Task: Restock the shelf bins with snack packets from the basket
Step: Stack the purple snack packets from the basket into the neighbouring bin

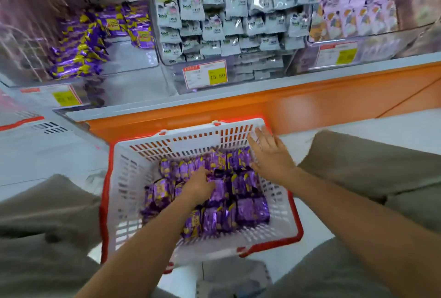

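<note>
Left hand (199, 184) is curling round purple packets (248, 209) in the basket (191, 140), right hand (269, 154) hovering spread above; I'd be scooping an aligned stack two-handed for the bin (128, 59).

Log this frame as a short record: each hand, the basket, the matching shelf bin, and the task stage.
left hand: in the basket, fingers curled on purple packets
right hand: open, fingers spread, over the basket's far right corner
basket: on the floor, white with red rim, many purple packets inside
left bin: partly filled with shelf packets of the same purple kind
stage: picking up; nothing lifted out yet
</note>
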`<act>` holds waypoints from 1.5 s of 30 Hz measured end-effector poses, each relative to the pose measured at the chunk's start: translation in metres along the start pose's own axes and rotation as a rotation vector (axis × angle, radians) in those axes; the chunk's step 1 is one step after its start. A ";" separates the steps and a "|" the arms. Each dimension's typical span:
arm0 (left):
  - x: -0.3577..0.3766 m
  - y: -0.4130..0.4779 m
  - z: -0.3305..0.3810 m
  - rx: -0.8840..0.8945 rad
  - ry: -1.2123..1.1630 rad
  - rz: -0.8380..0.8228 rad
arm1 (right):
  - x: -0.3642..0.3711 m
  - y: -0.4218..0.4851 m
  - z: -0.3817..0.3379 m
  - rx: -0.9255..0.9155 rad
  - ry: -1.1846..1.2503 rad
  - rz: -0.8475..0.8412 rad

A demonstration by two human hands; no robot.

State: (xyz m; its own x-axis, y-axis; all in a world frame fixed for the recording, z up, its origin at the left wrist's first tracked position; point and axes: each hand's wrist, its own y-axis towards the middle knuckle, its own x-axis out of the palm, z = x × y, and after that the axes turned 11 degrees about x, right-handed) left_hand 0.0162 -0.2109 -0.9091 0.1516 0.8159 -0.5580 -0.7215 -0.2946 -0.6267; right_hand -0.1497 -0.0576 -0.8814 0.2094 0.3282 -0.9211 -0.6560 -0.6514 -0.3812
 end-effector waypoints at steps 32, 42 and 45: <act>-0.006 0.013 -0.004 0.201 -0.449 0.089 | 0.015 0.012 -0.043 -0.226 0.428 -0.216; 0.024 0.017 -0.027 -0.059 -0.107 0.014 | 0.028 0.007 -0.029 -0.083 0.465 -0.204; 0.040 0.025 -0.016 -0.123 -0.070 0.026 | 0.032 0.001 -0.026 -0.084 0.440 -0.237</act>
State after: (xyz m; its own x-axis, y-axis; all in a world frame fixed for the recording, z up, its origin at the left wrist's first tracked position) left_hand 0.0154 -0.1933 -0.9558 0.0832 0.8385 -0.5386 -0.6355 -0.3716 -0.6768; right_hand -0.1251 -0.0660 -0.9133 0.6432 0.1655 -0.7476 -0.4967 -0.6529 -0.5718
